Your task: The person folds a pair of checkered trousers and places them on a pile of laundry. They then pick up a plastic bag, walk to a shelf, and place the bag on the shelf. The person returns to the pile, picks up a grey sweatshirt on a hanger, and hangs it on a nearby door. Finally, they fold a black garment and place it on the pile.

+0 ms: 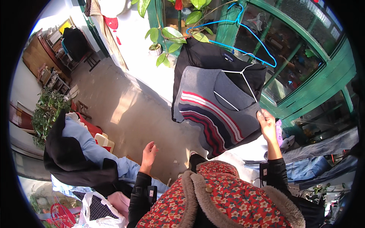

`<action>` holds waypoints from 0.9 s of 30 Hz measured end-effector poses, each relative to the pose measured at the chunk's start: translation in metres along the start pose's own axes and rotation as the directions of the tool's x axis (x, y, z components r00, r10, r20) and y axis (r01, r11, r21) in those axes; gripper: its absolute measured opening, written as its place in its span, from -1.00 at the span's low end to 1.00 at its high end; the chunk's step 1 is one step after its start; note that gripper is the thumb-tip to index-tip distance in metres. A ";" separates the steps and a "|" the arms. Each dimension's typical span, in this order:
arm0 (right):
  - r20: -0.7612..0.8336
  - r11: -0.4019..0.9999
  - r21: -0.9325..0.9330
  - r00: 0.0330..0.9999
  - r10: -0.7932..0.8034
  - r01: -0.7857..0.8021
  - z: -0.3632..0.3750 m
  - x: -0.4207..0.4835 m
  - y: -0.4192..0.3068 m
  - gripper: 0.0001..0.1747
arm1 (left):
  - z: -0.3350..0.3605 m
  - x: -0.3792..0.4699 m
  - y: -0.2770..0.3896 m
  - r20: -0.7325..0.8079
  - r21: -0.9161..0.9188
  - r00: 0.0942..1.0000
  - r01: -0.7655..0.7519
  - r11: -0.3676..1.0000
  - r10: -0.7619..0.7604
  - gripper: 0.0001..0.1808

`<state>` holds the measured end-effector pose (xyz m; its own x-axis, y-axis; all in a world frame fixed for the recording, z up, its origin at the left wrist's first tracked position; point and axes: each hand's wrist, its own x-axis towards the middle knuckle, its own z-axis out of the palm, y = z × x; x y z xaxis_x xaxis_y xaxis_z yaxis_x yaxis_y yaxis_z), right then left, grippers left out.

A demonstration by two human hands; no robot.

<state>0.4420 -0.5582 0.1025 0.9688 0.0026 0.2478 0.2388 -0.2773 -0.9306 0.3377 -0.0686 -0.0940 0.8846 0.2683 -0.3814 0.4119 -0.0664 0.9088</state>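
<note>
A grey knit sweater (199, 85) with red, white and navy stripes hangs on a white wire hanger (248, 85). My right hand (265, 121) pinches its shoulder edge on the right side. Behind the sweater is a black garment (196, 54) with a label at the neck. A blue hanger (258, 38) hangs just above, in front of the green window frame. My left hand (149, 155) is held in the air over the floor, holding nothing, its fingers slightly bent. Light blue fabric (85, 139) lies on the pile to its left.
Black cloth (77, 168), a white plastic bag (97, 211) and a pink cloth (118, 201) lie at lower left. A leafy vine (174, 35) trails near the hangers. Green-framed windows (310, 97) stand at right, with jeans (308, 171) below. A potted plant (51, 114) stands at far left.
</note>
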 end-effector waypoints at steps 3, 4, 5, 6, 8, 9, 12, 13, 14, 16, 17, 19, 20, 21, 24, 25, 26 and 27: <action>0.079 0.985 0.159 0.996 0.050 -0.062 -0.002 0.017 -0.013 -0.73 | 0.009 0.004 0.007 0.016 -0.020 1.000 -0.014 1.000 0.014 -0.49; 0.113 0.978 0.173 0.989 0.096 -0.115 0.001 0.018 -0.015 -0.73 | 0.012 0.004 0.010 0.012 -0.034 1.000 -0.026 0.999 0.026 -0.51; 0.182 0.973 0.178 0.977 0.113 -0.146 0.007 0.020 -0.016 -0.74 | 0.014 0.004 0.012 0.013 -0.060 1.000 -0.025 0.998 0.026 -0.49; 0.218 0.966 0.140 0.958 0.185 -0.218 0.014 0.022 -0.018 -0.74 | 0.016 0.002 0.014 0.010 -0.090 0.999 -0.031 0.996 0.031 -0.48; 0.319 0.938 0.227 0.930 0.182 -0.261 0.038 0.013 -0.019 -0.76 | 0.013 -0.003 0.016 -0.032 -0.118 0.998 -0.063 0.991 0.060 -0.45; 0.362 0.920 0.238 0.908 0.212 -0.310 0.055 0.012 -0.020 -0.76 | 0.010 -0.008 0.015 -0.076 -0.113 0.994 -0.088 0.990 0.080 -0.43; 0.470 0.917 0.249 0.867 0.167 -0.312 0.109 0.016 -0.026 -0.76 | -0.011 -0.024 0.009 -0.172 -0.133 0.977 -0.149 0.980 0.126 -0.39; 0.480 0.920 0.242 0.862 0.163 -0.308 0.127 0.019 -0.029 -0.76 | -0.020 -0.030 0.005 -0.192 -0.142 0.970 -0.179 0.973 0.151 -0.37; 0.488 0.939 0.223 0.864 0.124 -0.262 0.148 0.025 -0.032 -0.75 | -0.028 -0.036 0.002 -0.233 -0.207 0.962 -0.190 0.960 0.140 -0.41; 0.500 0.929 0.261 0.860 0.101 -0.261 0.193 0.036 -0.035 -0.75 | -0.044 -0.050 -0.007 -0.300 -0.251 0.948 -0.184 0.950 0.104 -0.46; 0.515 0.904 0.324 0.854 0.078 -0.278 0.215 0.040 -0.037 -0.75 | -0.051 -0.058 -0.012 -0.324 -0.272 0.942 -0.183 0.945 0.089 -0.48; 0.502 0.925 0.309 0.864 0.040 -0.222 0.262 0.055 -0.039 -0.74 | -0.062 -0.070 -0.020 -0.376 -0.299 0.925 -0.172 0.939 0.050 -0.54; 0.505 0.920 0.335 0.863 0.008 -0.205 0.284 0.062 -0.040 -0.72 | -0.066 -0.074 -0.024 -0.398 -0.319 0.916 -0.178 0.931 0.039 -0.55; 0.499 0.910 0.357 0.866 0.003 -0.209 0.308 0.072 -0.041 -0.72 | -0.070 -0.077 -0.026 -0.418 -0.339 0.908 -0.172 0.925 0.016 -0.57; 0.440 0.896 0.356 0.894 0.087 -0.263 0.379 0.106 -0.048 -0.64 | -0.082 -0.070 -0.026 -0.386 -0.440 0.922 -0.184 0.879 0.000 -0.62; 0.419 0.887 0.403 0.907 0.040 -0.225 0.405 0.117 -0.051 -0.62 | -0.089 -0.063 -0.024 -0.377 -0.456 0.926 -0.183 0.871 -0.002 -0.63; 0.392 0.877 0.442 0.920 0.001 -0.189 0.431 0.127 -0.055 -0.60 | -0.096 -0.052 -0.021 -0.387 -0.458 0.922 -0.216 0.862 0.025 -0.63; 0.365 0.865 0.476 0.930 -0.034 -0.156 0.457 0.139 -0.059 -0.59 | -0.105 -0.039 -0.018 -0.392 -0.470 0.919 -0.234 0.851 0.036 -0.62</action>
<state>0.5929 -0.1023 0.0687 0.9174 0.3628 0.1635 0.0875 0.2171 -0.9722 0.2731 0.0232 -0.0782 0.7425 0.6208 -0.2516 0.0410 0.3328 0.9421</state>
